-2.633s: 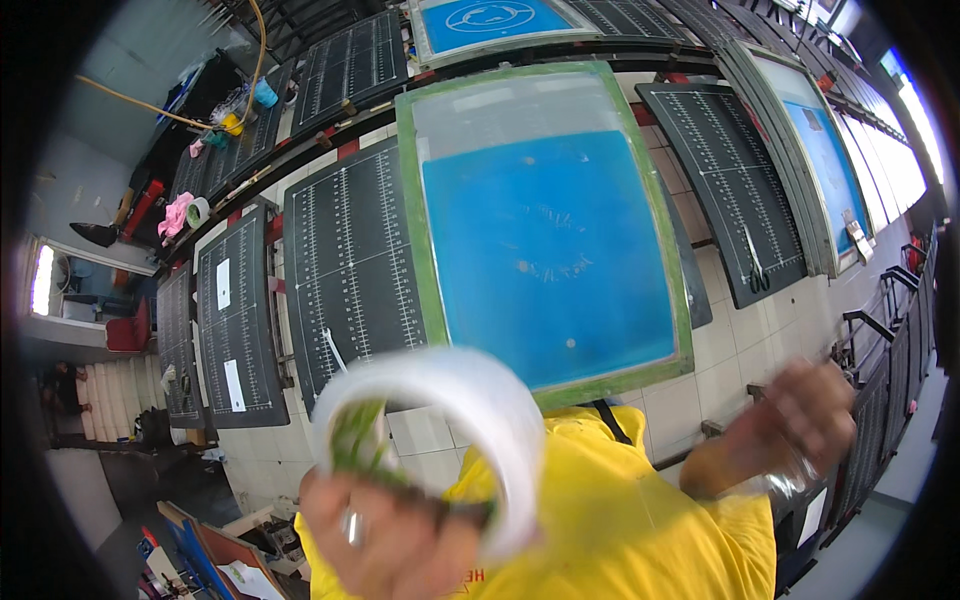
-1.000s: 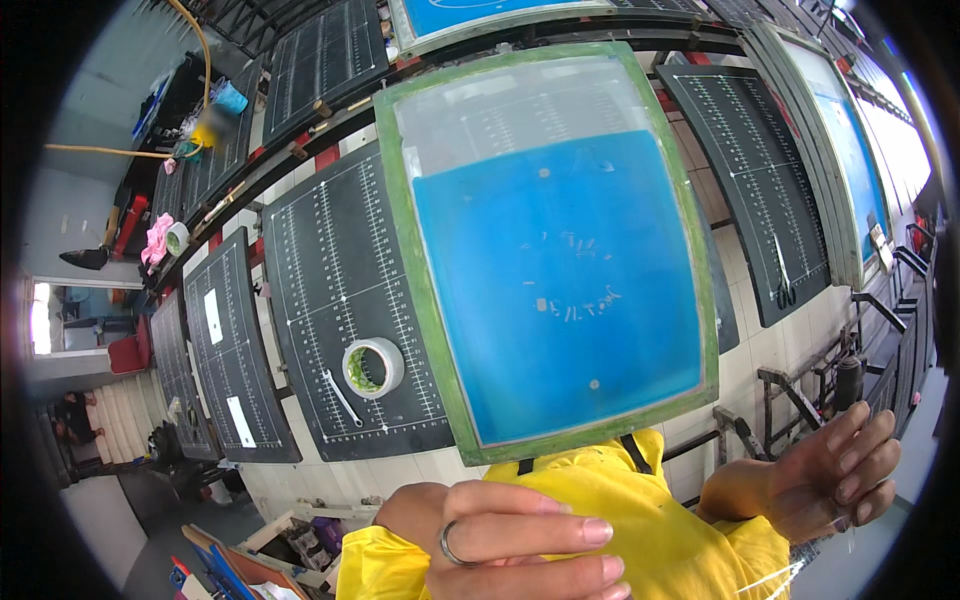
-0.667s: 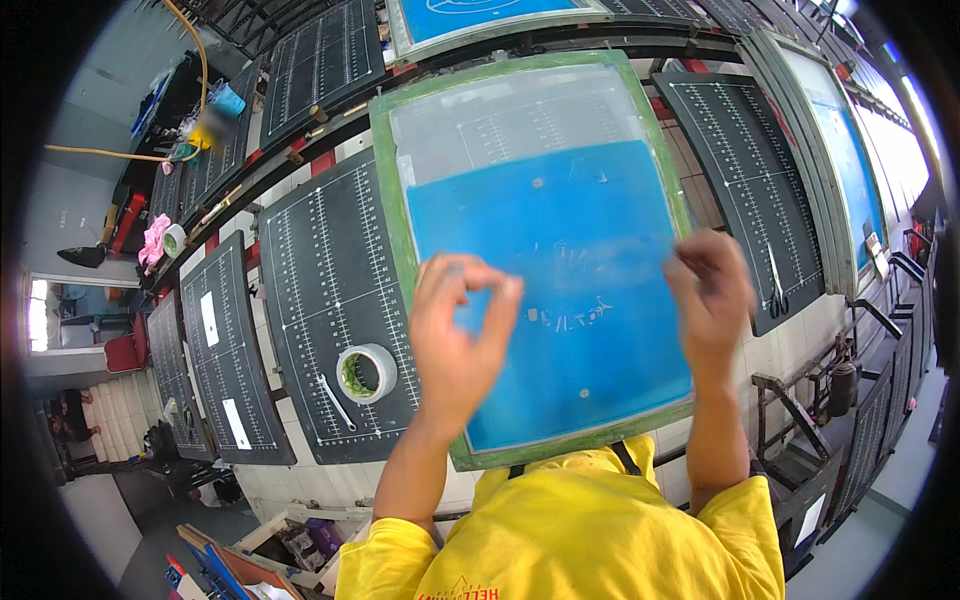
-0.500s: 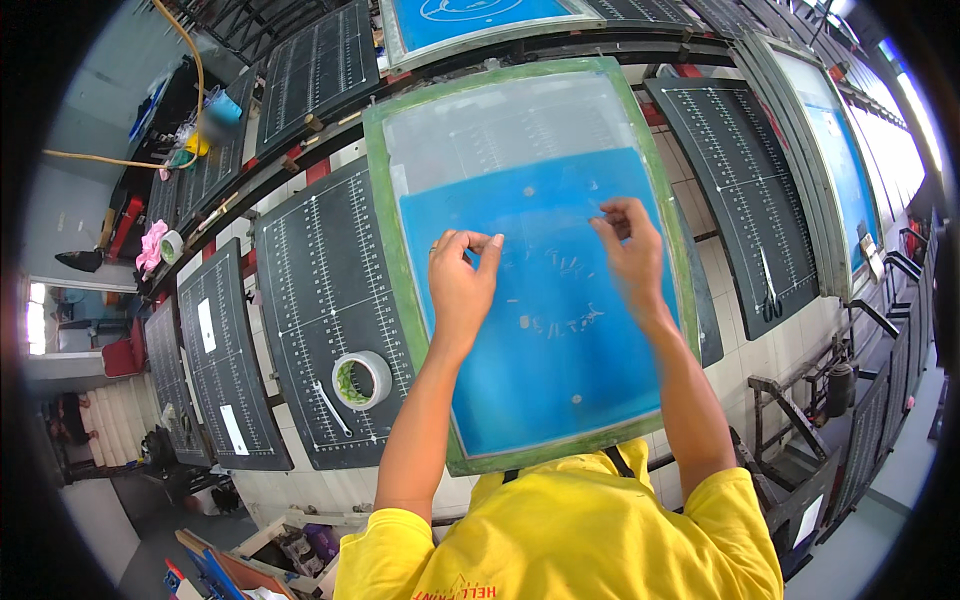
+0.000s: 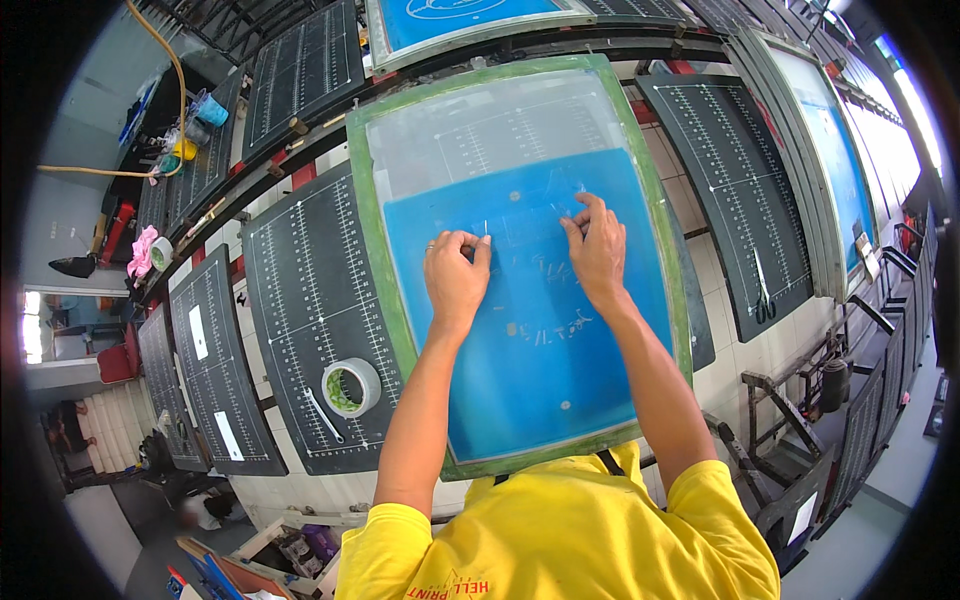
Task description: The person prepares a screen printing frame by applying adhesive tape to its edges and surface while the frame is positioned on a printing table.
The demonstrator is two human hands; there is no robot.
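Observation:
A screen-printing frame (image 5: pixel 668 300) with green-taped edges lies in front of me, its mesh coated blue (image 5: pixel 540 370) over most of its area. Over the upper part of the blue coating, my left hand (image 5: pixel 458 275) pinches one end of a faint clear strip (image 5: pixel 525 225), which looks like transparent tape. The other end is between the thumb and fingers of my right hand (image 5: pixel 598 248). Little of the strip shows against the blue, and whether it touches the mesh I cannot tell. Small pale marks show on the coating below my hands.
Black gridded boards flank the frame. On the left one (image 5: pixel 300 260) rest a wide tape roll (image 5: pixel 351 388) and a wrench (image 5: pixel 323 417); scissors (image 5: pixel 764 290) lie on the right one (image 5: pixel 735 190). Another blue screen (image 5: pixel 460 22) lies beyond the rail.
My right hand has moved left and slightly down, closer to my left hand. My left hand stays nearly in place. The whole view has shifted a little.

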